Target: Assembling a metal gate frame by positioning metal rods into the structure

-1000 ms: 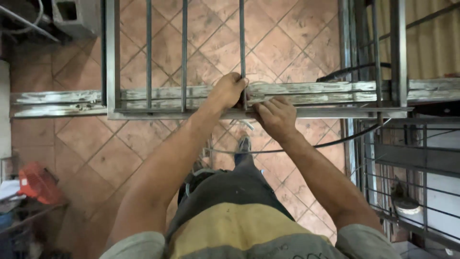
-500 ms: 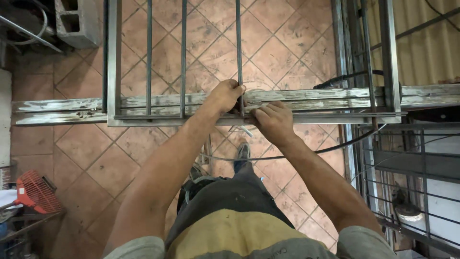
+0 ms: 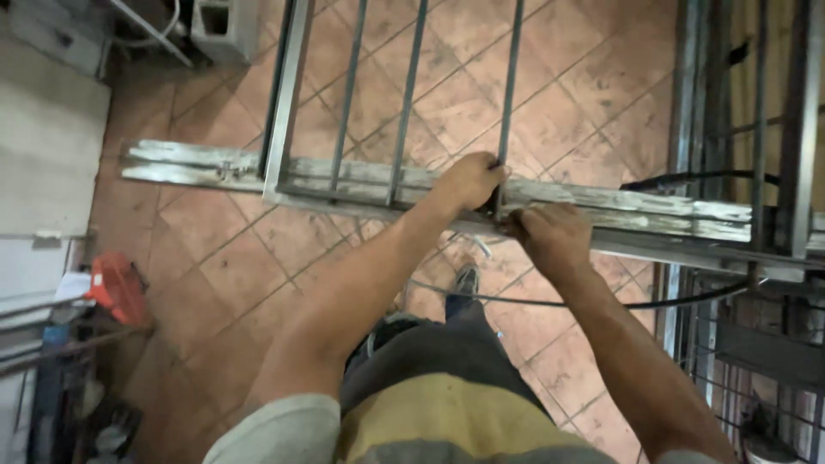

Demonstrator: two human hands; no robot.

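Clearly stiff and probably heavy, the steel grille (image 3: 404,112) lies across a paint-worn beam (image 3: 601,206) above the tiled floor (image 3: 258,258). Left hand (image 3: 468,180) curls closed around one bar (image 3: 509,94); right hand (image 3: 550,241) grips its lower rail, fingers closed, a sound hold.

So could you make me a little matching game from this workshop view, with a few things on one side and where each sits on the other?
Things:
1. left hand
2. right hand
3. red tool
4. concrete block

Places:
A. on the floor at the left edge
B. top left, on the tiled floor
C. gripping a vertical bar of the metal grille
D. on the worn rail, lower and nearer the body

Pairs: 1-C, 2-D, 3-A, 4-B
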